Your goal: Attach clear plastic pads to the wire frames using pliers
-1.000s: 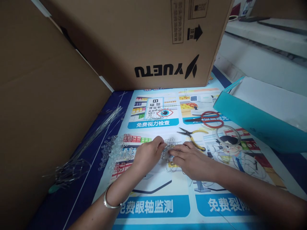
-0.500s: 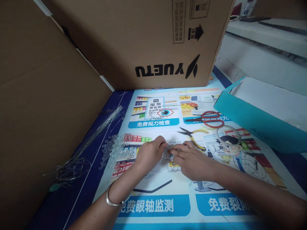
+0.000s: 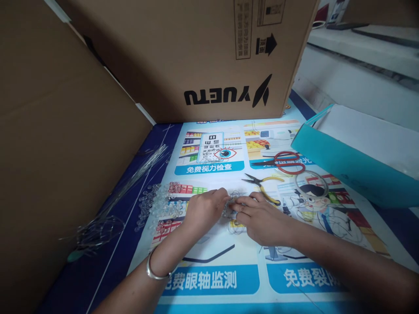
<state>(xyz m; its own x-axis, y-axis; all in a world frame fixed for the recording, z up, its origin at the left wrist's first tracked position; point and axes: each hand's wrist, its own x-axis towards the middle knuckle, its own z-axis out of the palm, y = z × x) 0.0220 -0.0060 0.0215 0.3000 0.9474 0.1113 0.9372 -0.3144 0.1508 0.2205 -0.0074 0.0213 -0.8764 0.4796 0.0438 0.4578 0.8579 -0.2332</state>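
Observation:
Between my two hands, low over the printed sheet, is a piece of thin looped wire with small shiny parts at its middle; my fingers cover much of it. My left hand is closed, thumb and forefinger pinched at the piece's left side. From the right, my right hand grips the same piece with bent fingers. Loose clear beads lie in a spread pile left of my left hand. Just beyond my right hand rest pliers with yellow handles, their jaws apart.
Red-handled scissors and a wire coil lie behind the right hand. A teal box stands at the right. Large cardboard panels wall off the back and left. Along the left lies a bundle of wires.
My left hand has shifted very slightly at the wire piece, its fingers turning a little. My right hand stays almost still. The surrounding objects keep their places.

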